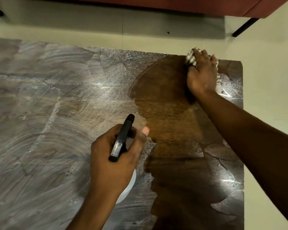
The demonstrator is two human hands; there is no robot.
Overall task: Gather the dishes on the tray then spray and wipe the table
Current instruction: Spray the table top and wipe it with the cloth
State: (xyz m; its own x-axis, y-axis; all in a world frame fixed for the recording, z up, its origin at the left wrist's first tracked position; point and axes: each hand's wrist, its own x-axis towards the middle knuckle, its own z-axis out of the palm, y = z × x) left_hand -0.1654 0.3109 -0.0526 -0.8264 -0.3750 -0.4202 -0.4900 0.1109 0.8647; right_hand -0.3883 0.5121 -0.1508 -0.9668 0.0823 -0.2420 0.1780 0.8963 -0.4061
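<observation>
The wooden table (60,100) fills most of the view, its top covered in wet, whitish smear marks, with a darker brown patch running down the right side. My left hand (116,158) grips a spray bottle (122,138) with a black trigger head and a white body, held over the table's middle front. My right hand (201,75) presses a checked cloth (191,58) flat on the table near the far right corner. No dishes or tray are in view.
Pale floor lies beyond the table's far edge and right edge. A reddish-brown sofa (206,5) with black legs (244,27) stands across the floor at the top of the view.
</observation>
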